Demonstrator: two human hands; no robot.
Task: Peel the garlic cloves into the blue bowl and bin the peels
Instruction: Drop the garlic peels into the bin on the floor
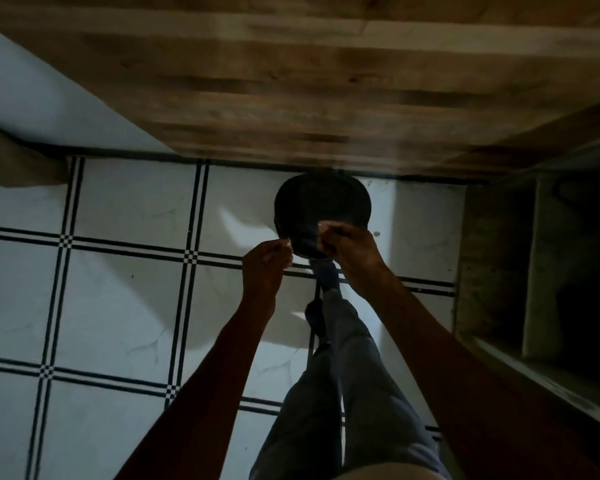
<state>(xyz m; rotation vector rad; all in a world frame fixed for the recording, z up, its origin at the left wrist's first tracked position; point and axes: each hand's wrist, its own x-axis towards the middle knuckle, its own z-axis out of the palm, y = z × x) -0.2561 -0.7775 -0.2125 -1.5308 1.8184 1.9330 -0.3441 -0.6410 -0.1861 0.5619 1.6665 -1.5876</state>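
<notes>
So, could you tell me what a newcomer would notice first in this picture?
Probably the two bare hands, left hand and right hand, held out over a dark round bin on the floor, each pinching a pale scrap that looks like garlic peel. Next, the white floor tiles with black grid lines, and the wooden tabletop across the top.

View: single head-worn | Facing: steeply down, forward | Covers: white black-lined tiled floor point(118, 209), wooden plank tabletop point(326, 81) edge | Range: arm's length
</notes>
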